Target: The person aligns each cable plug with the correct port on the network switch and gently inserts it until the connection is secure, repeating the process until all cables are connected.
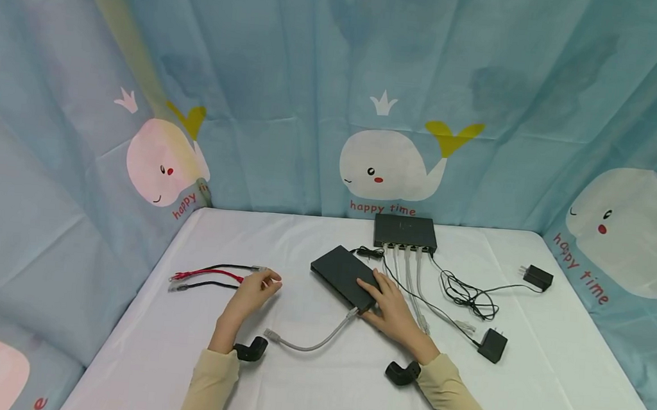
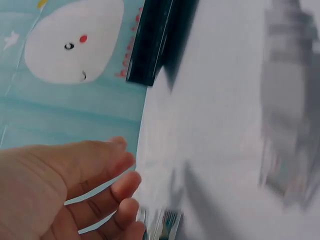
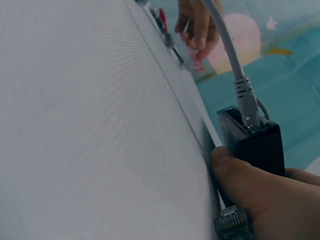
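Observation:
My right hand (image 1: pixel 392 310) grips the right end of a black network switch (image 1: pixel 337 271), which lies at an angle on the white table. In the right wrist view the thumb (image 3: pixel 232 170) presses along the side of its case. A short grey network cable (image 1: pixel 317 348) is plugged into the near side of this switch; its other plug (image 1: pixel 272 336) lies loose on the cloth. To the left, my left hand (image 1: pixel 255 291) is beside a red network cable (image 1: pixel 207 273) and two black ones (image 1: pixel 209 286). Its fingers are loosely curled, with nothing seen between them.
Behind stands a second black network switch (image 1: pixel 404 231) with several grey cables (image 1: pixel 407 272) in its ports. Two black power adapters (image 1: pixel 538 278) lie on the right, one with a coiled cord (image 1: pixel 466 294). A curtain (image 1: pixel 286 150) hangs around the table.

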A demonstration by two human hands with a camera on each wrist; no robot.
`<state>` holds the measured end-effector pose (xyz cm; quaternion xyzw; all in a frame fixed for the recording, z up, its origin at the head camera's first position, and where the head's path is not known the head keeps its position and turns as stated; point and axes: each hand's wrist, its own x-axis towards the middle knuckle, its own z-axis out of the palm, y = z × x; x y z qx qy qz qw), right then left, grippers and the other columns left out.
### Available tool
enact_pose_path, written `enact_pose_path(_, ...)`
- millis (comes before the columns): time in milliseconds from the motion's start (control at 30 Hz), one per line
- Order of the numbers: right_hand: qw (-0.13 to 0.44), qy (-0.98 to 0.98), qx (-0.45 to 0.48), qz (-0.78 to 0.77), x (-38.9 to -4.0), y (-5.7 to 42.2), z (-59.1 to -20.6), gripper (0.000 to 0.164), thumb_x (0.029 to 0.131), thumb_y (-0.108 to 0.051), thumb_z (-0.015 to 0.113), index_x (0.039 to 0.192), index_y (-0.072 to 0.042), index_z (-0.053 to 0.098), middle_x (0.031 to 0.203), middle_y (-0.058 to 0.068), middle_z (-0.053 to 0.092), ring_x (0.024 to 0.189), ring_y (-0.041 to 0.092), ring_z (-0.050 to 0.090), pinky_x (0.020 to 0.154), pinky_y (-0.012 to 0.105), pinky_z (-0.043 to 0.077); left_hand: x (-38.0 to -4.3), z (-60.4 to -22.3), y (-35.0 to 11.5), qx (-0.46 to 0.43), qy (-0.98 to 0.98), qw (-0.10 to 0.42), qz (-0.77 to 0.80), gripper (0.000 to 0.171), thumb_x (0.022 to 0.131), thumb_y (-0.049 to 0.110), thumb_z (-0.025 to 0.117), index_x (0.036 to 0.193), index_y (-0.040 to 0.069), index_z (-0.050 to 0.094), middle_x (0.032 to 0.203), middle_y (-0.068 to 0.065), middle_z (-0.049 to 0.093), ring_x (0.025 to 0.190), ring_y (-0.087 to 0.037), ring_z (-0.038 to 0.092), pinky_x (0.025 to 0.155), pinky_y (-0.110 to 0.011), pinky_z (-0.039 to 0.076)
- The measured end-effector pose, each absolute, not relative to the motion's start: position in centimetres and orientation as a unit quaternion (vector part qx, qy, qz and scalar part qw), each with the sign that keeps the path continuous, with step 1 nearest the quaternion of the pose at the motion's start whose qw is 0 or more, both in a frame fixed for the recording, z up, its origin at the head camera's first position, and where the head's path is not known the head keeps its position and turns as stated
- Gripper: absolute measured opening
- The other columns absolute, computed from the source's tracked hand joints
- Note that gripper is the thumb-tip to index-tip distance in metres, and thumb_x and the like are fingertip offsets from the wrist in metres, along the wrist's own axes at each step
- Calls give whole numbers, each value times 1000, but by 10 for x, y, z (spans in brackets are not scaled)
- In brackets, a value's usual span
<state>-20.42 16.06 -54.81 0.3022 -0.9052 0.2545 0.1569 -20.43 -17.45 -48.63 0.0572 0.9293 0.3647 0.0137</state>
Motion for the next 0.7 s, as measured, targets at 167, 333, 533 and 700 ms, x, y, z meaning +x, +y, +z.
enact_pose_path(167, 155, -906, 300, 256, -204, 160, -548, 72, 75, -34, 77, 138, -20, 46, 144, 25, 32, 130, 45, 31, 99, 61, 32, -204, -488, -190, 53, 942, -11, 330, 20, 88, 15, 64, 103, 2, 65, 89, -9, 57, 77, -19, 53, 65, -33, 45)
enact_pose_path(333, 151, -907, 299, 257, -204, 160, -549, 72, 75, -33, 77, 139, -20, 45, 145, 25, 31, 131, 44, 30, 99, 61, 32, -204, -492, -201, 54, 958, -13, 282, 19, 84, 16, 68, 99, 4, 67, 94, -11, 59, 88, -26, 53, 76, -44, 44)
enact_pose_path(533, 137, -908, 293, 266, -203, 161, -548, 70, 77, -34, 76, 139, -22, 45, 146, 23, 29, 132, 42, 29, 101, 60, 30, -203, -492, -209, 63, 964, 3, 257, 16, 79, 14, 73, 93, 8, 69, 91, -9, 61, 91, -28, 49, 79, -53, 40)
enact_pose_path(700, 134, -909, 292, 266, -203, 162, -549, 70, 78, -35, 75, 139, -23, 44, 147, 23, 29, 133, 41, 29, 102, 59, 30, -204, -494, -213, 81, 968, -6, 238, 16, 76, 9, 74, 91, 10, 69, 87, -5, 61, 88, -26, 55, 77, -52, 42)
